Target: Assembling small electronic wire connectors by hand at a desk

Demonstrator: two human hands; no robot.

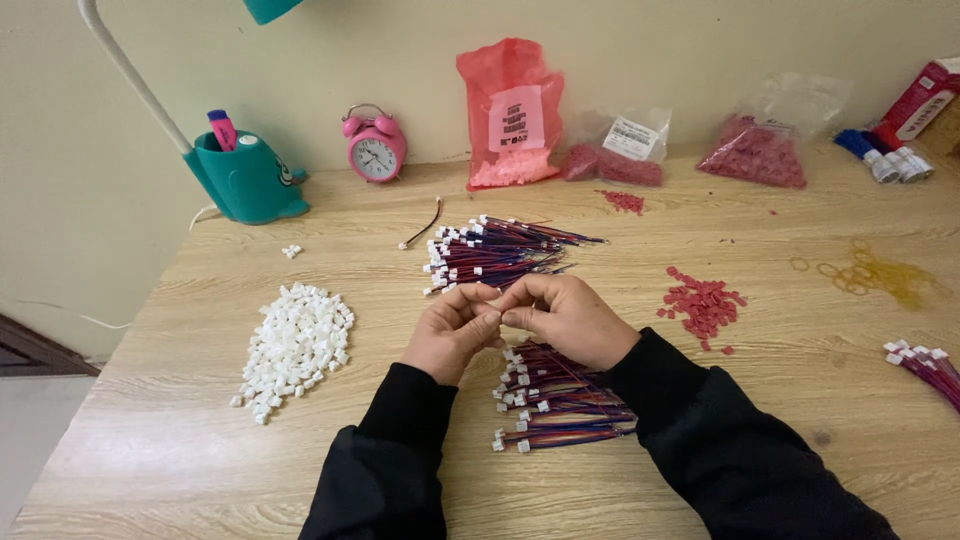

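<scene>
Now | left hand [452,330] and right hand [565,318] meet fingertip to fingertip above the table [180,440], pinched shut on something too small to tell | wire bundles [560,400] lie just under the wrists | more wires [495,255] beyond | white connectors [295,345] heaped left | red pieces [703,305] right.

Whatever the left hand [452,330] and right hand [565,318] pinch between their fingertips is hidden. The wire bundle [928,368] at right is cut off by the edge.

The scene is evenly and softly lit from above; only faint shadows are cast, focus is sharp, and edges are slightly bowed.
</scene>
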